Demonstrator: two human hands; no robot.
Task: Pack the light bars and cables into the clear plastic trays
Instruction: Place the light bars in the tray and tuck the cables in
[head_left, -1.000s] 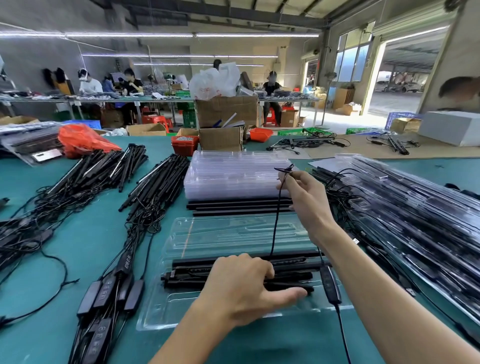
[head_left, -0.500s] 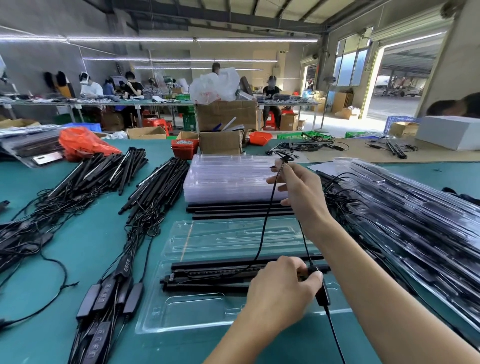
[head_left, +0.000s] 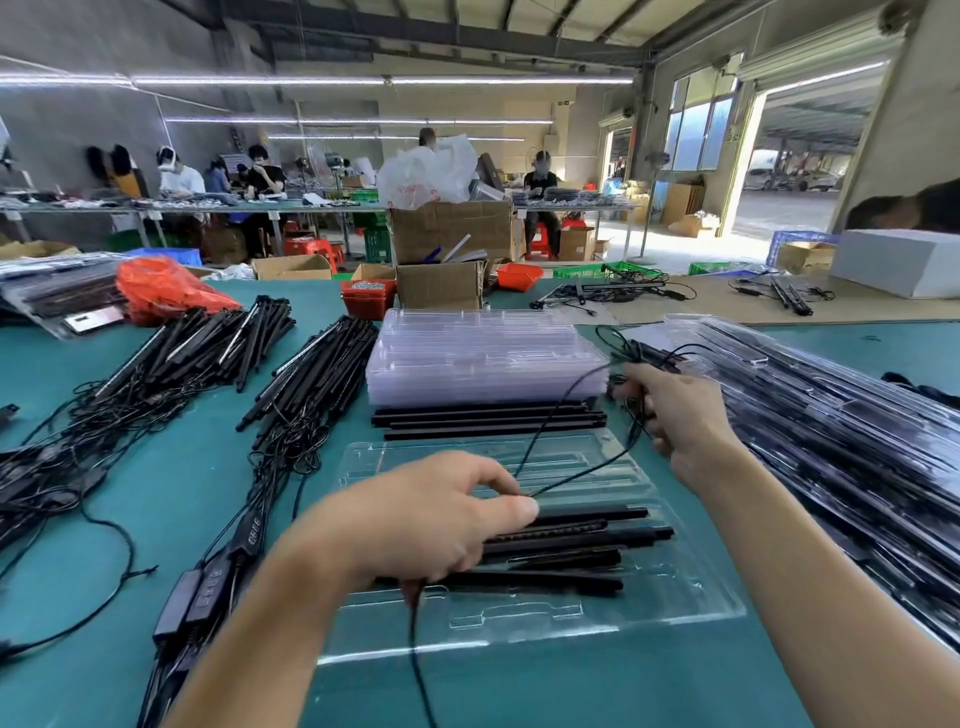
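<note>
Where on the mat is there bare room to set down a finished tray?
Bare mat shows between the left cable piles and the middle bar bundle, and along the near edge below the open tray. Crowded: the right side under filled trays, and the centre with the tray stack.
</note>
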